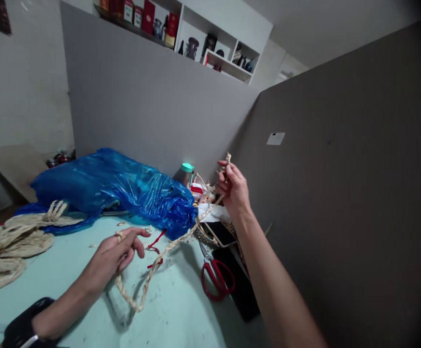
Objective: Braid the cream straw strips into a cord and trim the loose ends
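My right hand (234, 186) is raised near the corner of the panels, its fingers closed on one end of a pale braided straw cord (169, 247). From there the cord slopes down to the left, sags in a bend low over the table and rises to my left hand (118, 251). That hand hovers over the table with curled fingers, the index finger partly extended. A bit of the cord shows above its knuckles, and the rest passes under the palm. Red-handled scissors (216, 280) lie below my right forearm, and red string (156, 244) lies behind the cord.
A blue plastic bag (123, 188) fills the table's back. Woven straw pieces (15, 239) lie at the left. A bottle with a green lid (187, 169), a phone (221, 233) and a dark flat object (237, 285) are at the right. Grey panels (160, 96) enclose the table.
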The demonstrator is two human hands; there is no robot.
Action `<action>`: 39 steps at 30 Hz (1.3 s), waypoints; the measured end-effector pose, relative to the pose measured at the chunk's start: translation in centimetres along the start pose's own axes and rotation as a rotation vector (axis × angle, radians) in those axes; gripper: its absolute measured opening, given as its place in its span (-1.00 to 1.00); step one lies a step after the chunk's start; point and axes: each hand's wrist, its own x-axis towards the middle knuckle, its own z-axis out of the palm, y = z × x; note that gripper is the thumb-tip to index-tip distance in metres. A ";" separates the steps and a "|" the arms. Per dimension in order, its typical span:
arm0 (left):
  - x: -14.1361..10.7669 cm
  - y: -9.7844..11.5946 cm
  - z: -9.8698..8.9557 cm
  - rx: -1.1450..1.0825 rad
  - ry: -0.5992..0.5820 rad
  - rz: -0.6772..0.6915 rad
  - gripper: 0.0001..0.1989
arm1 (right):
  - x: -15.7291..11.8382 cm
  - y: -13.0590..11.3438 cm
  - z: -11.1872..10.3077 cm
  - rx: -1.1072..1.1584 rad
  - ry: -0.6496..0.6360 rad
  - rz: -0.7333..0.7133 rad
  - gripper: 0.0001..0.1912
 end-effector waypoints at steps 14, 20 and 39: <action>-2.5 2.4 0.5 0.593 0.042 0.088 -0.67 | -13.6 4.2 3.8 -0.504 -0.427 0.018 -0.77; -3.7 1.9 1.4 0.800 -0.150 0.128 -0.80 | -19.0 3.8 6.5 -0.241 -0.527 -0.089 -0.68; -3.7 2.7 1.2 0.293 -0.223 0.116 -0.76 | -18.9 5.6 4.9 -0.096 -0.309 0.046 -0.94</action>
